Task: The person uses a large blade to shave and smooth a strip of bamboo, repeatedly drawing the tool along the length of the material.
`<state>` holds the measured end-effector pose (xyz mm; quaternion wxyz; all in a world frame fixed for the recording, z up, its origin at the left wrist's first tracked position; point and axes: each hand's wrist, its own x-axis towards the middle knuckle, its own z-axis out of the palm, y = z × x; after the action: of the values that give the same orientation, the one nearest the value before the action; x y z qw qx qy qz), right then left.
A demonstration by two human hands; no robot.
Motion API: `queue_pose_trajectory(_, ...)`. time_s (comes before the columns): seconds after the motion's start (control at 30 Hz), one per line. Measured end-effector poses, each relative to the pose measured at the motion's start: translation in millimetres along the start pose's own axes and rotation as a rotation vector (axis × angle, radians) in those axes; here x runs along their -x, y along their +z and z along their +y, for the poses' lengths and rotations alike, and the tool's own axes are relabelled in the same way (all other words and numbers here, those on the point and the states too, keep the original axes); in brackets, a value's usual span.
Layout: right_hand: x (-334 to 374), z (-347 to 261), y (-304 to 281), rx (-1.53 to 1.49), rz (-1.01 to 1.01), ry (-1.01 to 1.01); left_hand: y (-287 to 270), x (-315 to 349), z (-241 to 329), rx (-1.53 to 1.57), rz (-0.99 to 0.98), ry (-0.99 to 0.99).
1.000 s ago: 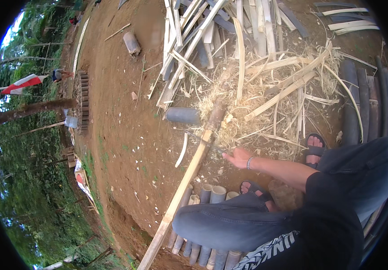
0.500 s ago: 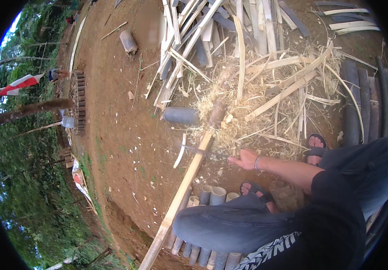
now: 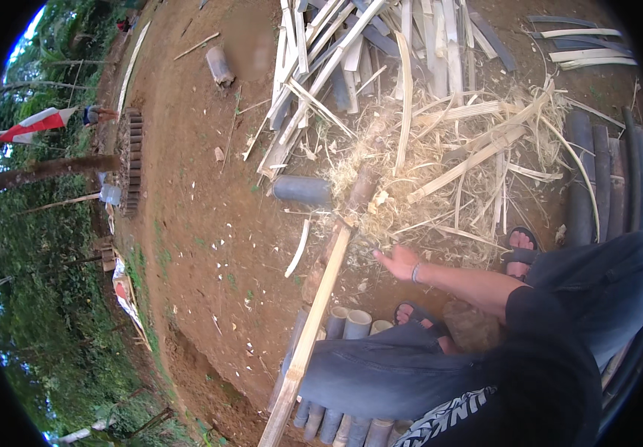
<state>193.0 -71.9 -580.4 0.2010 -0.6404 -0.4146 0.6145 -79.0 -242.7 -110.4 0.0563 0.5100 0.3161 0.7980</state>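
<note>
My right hand (image 3: 398, 264), with a bracelet at the wrist, is closed on the handle of a long, thin knife (image 3: 364, 241). Its dark blade reaches away from me to the far end of a pale bamboo strip (image 3: 317, 319). The strip slants from there down to the lower edge of the head view. Under the strip's far end lies a brown log (image 3: 366, 175), partly buried in shavings. My left hand is out of view.
Curled shavings (image 3: 440, 160) and a heap of split bamboo (image 3: 336, 59) lie beyond my hand. A grey bamboo section (image 3: 301, 190) rests beside the log. Cut bamboo tubes (image 3: 357, 323) stand by my knee, with long poles (image 3: 581, 175) at the right.
The knife blade has moved along the strip to its far end, and my right hand has shifted slightly up and left. The view has also shifted a little.
</note>
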Motion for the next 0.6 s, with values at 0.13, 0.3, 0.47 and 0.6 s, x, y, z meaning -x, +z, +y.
queue_pose_trajectory(0.13, 38, -3, 9, 0.093, -0.131, -0.131, 4, 10, 5, -0.025, -0.001, 0.013)
queue_pose_trajectory(0.3, 22, -5, 16, 0.015, -0.047, -0.133, 15, 12, 10, -0.019, -0.007, 0.024)
queue_pose_trajectory(0.47, 60, -43, 11, 0.052, -0.265, -0.221, 13, 17, 11, -0.075, 0.013, 0.055)
queue_pose_trajectory(0.6, 8, -12, 12, 0.058, -0.110, -0.101, 9, 10, 13, -0.065, -0.029, 0.085)
